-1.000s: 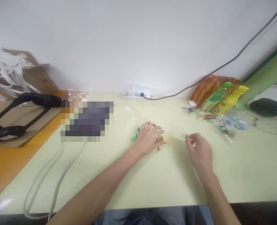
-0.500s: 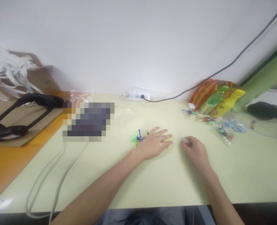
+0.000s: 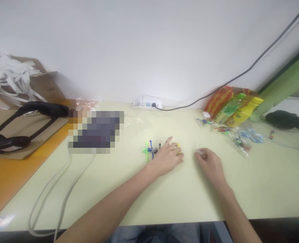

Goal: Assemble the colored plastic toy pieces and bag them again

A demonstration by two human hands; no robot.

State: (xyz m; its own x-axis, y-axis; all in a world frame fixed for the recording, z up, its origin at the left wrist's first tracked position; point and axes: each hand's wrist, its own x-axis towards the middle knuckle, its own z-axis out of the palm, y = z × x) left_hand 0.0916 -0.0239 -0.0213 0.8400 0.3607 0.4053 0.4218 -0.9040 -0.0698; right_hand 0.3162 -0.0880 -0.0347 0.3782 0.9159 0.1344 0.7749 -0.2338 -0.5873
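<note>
My left hand (image 3: 168, 156) rests on the pale table (image 3: 164, 189) with its fingers curled over a small yellow stick (image 3: 179, 146). Just left of it lie tiny plastic pieces: a green one (image 3: 146, 150), a blue one (image 3: 151, 149) and a black one (image 3: 159, 145). My right hand (image 3: 210, 164) lies to the right, its fingertips pinched on a small clear piece (image 3: 199, 152) that I cannot name.
Colourful snack bags (image 3: 232, 105) and clear packets of small parts (image 3: 242, 137) lie at the back right. A power strip (image 3: 147, 103) with a dark cable sits by the wall. Grey cords (image 3: 58, 195) trail front left; a cardboard box (image 3: 20, 101) with a black strap stands left.
My left hand slid right off the green and blue pieces onto the yellow stick and curled its fingers. My right hand lowered to the table, still pinching.
</note>
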